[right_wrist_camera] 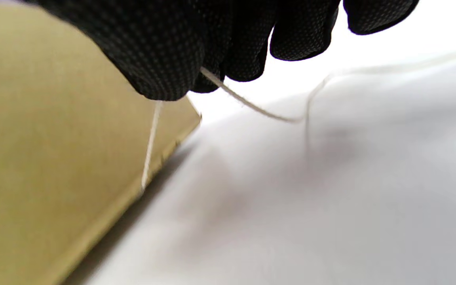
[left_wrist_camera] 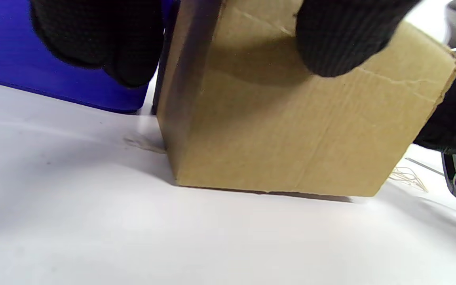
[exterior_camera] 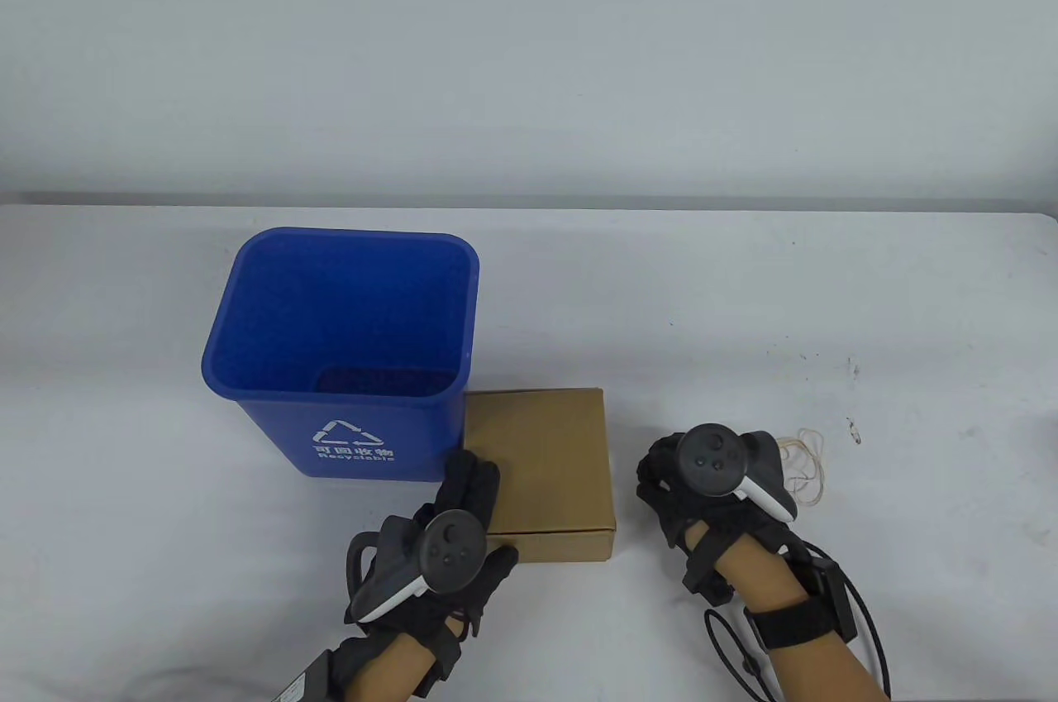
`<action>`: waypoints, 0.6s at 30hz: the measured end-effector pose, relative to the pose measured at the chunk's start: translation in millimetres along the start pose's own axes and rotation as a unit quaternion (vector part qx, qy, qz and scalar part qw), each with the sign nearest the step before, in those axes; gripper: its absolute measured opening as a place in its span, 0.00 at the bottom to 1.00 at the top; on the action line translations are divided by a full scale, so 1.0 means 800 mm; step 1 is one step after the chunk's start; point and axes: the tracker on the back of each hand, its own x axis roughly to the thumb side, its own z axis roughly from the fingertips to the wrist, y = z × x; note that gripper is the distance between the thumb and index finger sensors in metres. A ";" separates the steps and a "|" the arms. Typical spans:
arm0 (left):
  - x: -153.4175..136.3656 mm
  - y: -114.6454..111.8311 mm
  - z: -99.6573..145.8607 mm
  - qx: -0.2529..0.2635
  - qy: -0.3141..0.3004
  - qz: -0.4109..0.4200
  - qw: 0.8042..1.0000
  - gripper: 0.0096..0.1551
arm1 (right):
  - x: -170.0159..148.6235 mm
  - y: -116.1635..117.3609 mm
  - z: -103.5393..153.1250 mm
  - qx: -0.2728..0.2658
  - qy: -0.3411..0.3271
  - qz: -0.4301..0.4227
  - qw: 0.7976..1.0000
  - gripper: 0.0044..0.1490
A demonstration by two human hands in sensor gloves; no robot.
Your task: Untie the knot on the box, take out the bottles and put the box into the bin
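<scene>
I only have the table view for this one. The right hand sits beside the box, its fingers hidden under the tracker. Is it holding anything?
Observer: Yes. In the right wrist view the right hand has its fingers pinching a white string; one strand runs down to the box edge.
Operator: And the other strand?
Observer: It trails off across the table.
Operator: Does the box touch the bin?
Observer: The left wrist view shows a sliver of table between box and bin at the base.
</scene>
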 end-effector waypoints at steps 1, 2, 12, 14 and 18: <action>-0.001 0.000 0.000 0.000 0.000 0.002 1.000 0.56 | -0.001 -0.006 0.002 -0.014 0.002 -0.012 1.000 0.21; -0.001 0.001 0.000 0.001 0.001 0.003 1.000 0.56 | -0.003 -0.014 0.005 -0.033 0.006 -0.027 0.999 0.21; -0.008 -0.001 -0.003 0.005 0.005 0.015 1.000 0.51 | -0.004 -0.004 0.004 0.022 -0.019 -0.039 0.999 0.21; -0.009 -0.004 -0.005 -0.018 0.002 0.010 1.000 0.49 | 0.003 0.000 0.001 0.024 -0.035 -0.040 0.998 0.21; -0.014 0.009 -0.002 0.025 -0.004 0.044 0.999 0.52 | 0.006 0.001 0.002 0.035 -0.047 -0.080 0.995 0.21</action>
